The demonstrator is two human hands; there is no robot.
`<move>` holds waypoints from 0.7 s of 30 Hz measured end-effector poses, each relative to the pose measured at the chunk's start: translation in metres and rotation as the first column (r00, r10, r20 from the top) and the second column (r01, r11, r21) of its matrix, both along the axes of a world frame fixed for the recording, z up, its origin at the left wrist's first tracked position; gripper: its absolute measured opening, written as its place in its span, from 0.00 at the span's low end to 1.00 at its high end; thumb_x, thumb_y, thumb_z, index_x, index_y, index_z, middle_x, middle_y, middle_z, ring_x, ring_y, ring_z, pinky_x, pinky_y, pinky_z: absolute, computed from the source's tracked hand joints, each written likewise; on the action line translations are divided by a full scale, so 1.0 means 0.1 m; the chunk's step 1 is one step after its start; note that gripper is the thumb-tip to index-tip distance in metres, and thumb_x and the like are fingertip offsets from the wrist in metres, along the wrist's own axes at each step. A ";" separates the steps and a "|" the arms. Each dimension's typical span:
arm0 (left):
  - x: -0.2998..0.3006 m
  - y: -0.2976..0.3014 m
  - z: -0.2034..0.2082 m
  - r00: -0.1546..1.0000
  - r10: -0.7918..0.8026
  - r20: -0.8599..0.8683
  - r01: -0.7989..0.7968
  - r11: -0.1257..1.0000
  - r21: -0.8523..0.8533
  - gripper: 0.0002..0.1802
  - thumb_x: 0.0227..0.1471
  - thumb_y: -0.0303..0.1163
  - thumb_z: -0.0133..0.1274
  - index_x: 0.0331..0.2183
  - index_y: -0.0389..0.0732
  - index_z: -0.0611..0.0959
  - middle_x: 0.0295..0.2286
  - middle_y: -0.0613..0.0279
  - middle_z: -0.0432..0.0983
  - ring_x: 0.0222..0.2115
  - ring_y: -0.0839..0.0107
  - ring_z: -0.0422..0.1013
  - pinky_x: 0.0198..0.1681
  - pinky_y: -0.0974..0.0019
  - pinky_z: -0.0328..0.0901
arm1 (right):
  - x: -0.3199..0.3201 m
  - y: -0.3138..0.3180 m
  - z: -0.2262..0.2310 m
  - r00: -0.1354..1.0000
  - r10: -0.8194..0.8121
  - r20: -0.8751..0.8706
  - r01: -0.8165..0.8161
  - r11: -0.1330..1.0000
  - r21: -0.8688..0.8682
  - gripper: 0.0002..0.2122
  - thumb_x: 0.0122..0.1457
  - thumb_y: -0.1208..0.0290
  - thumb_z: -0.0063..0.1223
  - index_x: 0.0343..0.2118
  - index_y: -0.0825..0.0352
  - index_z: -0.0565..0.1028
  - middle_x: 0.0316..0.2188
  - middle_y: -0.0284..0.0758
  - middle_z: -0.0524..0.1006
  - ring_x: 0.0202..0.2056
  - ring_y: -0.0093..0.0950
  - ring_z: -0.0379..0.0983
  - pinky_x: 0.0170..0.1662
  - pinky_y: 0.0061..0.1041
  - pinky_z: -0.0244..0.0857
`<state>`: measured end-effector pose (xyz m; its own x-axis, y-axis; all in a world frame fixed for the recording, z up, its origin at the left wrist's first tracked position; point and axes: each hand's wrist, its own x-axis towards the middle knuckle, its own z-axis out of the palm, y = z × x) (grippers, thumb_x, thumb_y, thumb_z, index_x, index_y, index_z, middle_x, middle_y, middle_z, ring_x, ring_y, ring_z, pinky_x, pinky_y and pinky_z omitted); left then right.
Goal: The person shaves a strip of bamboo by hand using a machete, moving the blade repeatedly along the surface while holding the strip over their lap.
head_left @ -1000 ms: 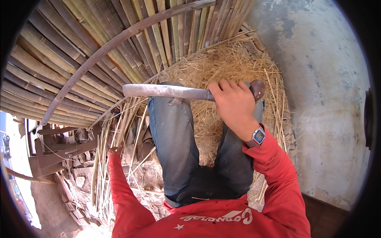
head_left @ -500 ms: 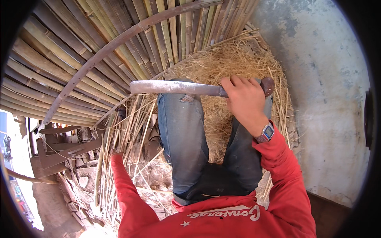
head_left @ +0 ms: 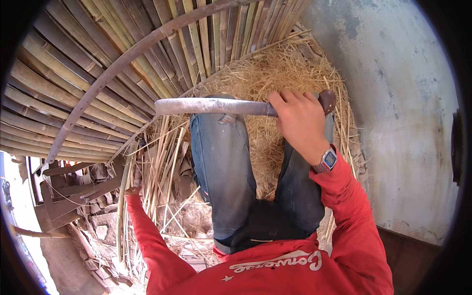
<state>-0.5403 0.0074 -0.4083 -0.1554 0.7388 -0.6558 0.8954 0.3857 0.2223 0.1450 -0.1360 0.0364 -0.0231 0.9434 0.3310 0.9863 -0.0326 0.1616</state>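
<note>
My right hand (head_left: 304, 123) is closed round the dark wooden handle (head_left: 328, 101) of a machete. Its long grey blade (head_left: 206, 106) lies level across the front of my knees and reaches left to a blunt, squared tip. At the left, my left arm stretches down to a pile of split bamboo strips (head_left: 158, 172). My left hand (head_left: 132, 190) is small and shadowed there, close by a greenish strip (head_left: 121, 221); its fingers cannot be made out.
A bamboo slat panel (head_left: 93, 73) with a curved brace (head_left: 110, 73) rises ahead and to the left. Straw-like shavings (head_left: 270, 73) cover the floor between and beyond my legs. A worn pale wall (head_left: 403, 132) stands at the right. Dark timber pieces (head_left: 73, 196) lie at far left.
My left hand has shifted a little left among the bamboo strips. The view has drifted slightly; the right hand keeps its hold on the machete in nearly the same pose.
</note>
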 end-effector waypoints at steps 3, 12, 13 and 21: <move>0.08 -0.06 -0.05 0.994 -0.063 -0.087 0.066 0.997 0.034 0.69 0.43 0.68 0.64 0.71 0.37 0.49 0.65 0.38 0.57 0.69 0.54 0.52 0.70 0.51 0.52 | 0.00 0.03 0.02 1.000 0.014 0.013 -0.014 1.000 0.016 0.10 0.50 0.76 0.57 0.37 0.61 0.77 0.27 0.34 0.76 0.31 0.34 0.77 0.37 0.33 0.66; 0.48 -0.28 0.43 0.827 0.243 -0.507 -0.076 0.942 0.327 0.66 0.34 0.59 0.75 0.68 0.45 0.62 0.65 0.45 0.60 0.66 0.49 0.59 0.65 0.46 0.60 | -0.01 0.01 0.03 1.000 -0.009 0.020 0.008 1.000 0.014 0.10 0.50 0.75 0.57 0.37 0.61 0.77 0.27 0.34 0.77 0.32 0.34 0.77 0.37 0.33 0.66; 0.23 -0.24 0.34 0.852 0.235 -0.468 -0.097 0.949 0.300 0.66 0.34 0.60 0.75 0.68 0.45 0.62 0.66 0.45 0.60 0.66 0.49 0.58 0.65 0.46 0.59 | -0.01 0.03 0.05 1.000 0.000 0.010 0.000 1.000 0.012 0.10 0.50 0.75 0.57 0.37 0.61 0.77 0.27 0.33 0.77 0.32 0.34 0.77 0.38 0.33 0.66; 0.03 -0.17 -0.43 0.918 0.137 -0.373 -0.081 0.983 0.162 0.65 0.36 0.62 0.73 0.68 0.45 0.62 0.67 0.46 0.56 0.67 0.48 0.56 0.66 0.45 0.59 | -0.09 0.10 0.05 1.000 0.007 0.022 -0.007 0.999 -0.034 0.12 0.50 0.75 0.59 0.39 0.60 0.76 0.28 0.33 0.77 0.34 0.33 0.77 0.39 0.33 0.66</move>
<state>-0.5377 -0.0091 -0.4510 -0.4573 0.7829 -0.4218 0.8770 0.4756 -0.0680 0.1356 -0.1258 0.0411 -0.0367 0.9537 0.2985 0.9827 -0.0198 0.1841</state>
